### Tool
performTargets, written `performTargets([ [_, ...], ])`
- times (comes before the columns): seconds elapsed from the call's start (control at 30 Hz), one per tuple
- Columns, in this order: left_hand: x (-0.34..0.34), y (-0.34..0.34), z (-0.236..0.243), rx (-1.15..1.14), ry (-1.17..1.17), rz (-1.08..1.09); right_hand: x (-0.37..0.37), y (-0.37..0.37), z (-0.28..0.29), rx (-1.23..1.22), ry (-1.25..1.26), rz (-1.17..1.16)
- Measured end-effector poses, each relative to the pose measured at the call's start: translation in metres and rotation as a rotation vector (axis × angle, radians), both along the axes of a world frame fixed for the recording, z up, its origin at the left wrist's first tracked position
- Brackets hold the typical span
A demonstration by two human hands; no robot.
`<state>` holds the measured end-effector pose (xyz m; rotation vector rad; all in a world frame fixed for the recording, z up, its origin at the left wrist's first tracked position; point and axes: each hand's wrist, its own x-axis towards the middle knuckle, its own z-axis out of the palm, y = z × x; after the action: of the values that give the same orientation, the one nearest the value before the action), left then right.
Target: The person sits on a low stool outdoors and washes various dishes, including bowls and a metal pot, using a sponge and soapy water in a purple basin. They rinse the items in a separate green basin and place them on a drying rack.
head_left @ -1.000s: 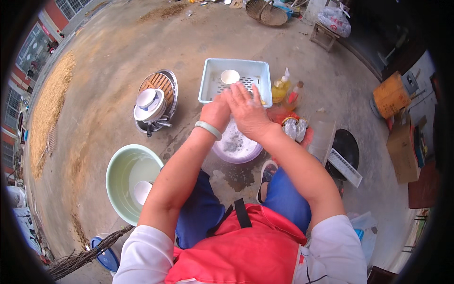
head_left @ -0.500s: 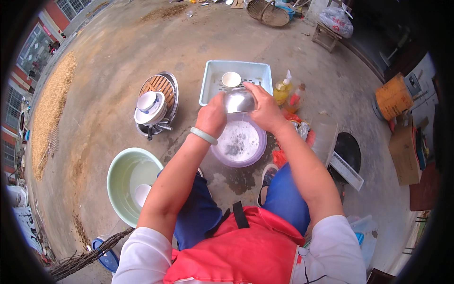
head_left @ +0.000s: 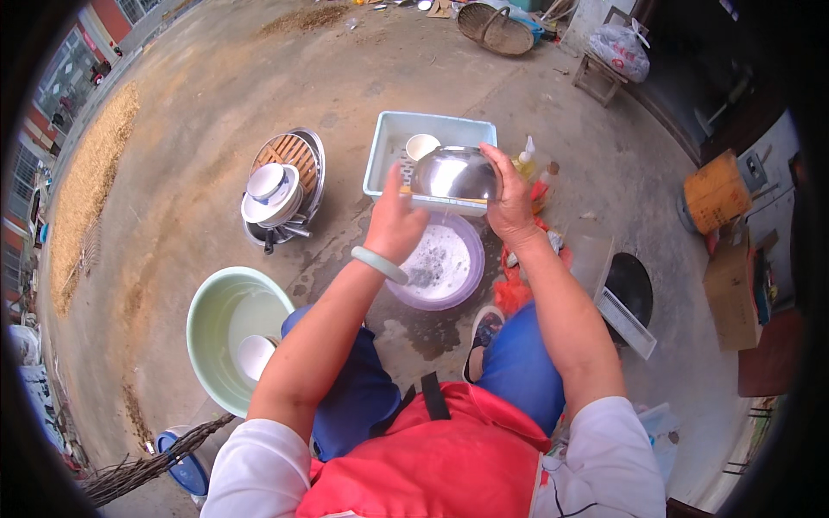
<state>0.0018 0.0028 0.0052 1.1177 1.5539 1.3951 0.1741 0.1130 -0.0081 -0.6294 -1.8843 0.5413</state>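
Note:
My right hand (head_left: pixel 511 197) grips the right edge of a shiny metal bowl (head_left: pixel 455 175), its fingers along the rim. The bowl is held up with its rounded outside in sight. My left hand (head_left: pixel 399 223), slightly blurred, is off the bowl at its lower left, fingers apart and holding nothing. Behind the bowl, a small white bowl (head_left: pixel 422 146) sits in a pale blue rectangular basket (head_left: pixel 376 160). Below my hands stands a purple basin (head_left: pixel 477 274) of sudsy water. At the left, a pale green basin (head_left: pixel 199 321) holds water and a white bowl (head_left: pixel 256 356).
Stacked bowls (head_left: pixel 266 181) rest on a metal tray (head_left: pixel 316 164) with a slatted wooden piece. Bottles (head_left: pixel 524 157) and red plastic bags (head_left: pixel 511 289) lie right of the basket. A black pan (head_left: pixel 635 289) and cardboard box (head_left: pixel 732 289) are farther right; bundled twigs (head_left: pixel 151 462) reach in lower left.
My left hand has come off the metal bowl and moved down. The bowl has turned to show more of its outside and shifted right in my right hand.

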Motion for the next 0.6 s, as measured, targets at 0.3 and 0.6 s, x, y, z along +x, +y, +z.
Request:
performTargets([
  [0.3, 0.027, -0.015, 0.032, 0.174, -1.200, -0.113, -0.020, -0.010, 0.005, 0.108, -0.087, -0.057],
  [0.6, 0.016, 0.001, 0.029, 0.247, -1.127, 0.055, -0.034, -0.027, 0.006, 0.297, -0.305, -0.059],
])
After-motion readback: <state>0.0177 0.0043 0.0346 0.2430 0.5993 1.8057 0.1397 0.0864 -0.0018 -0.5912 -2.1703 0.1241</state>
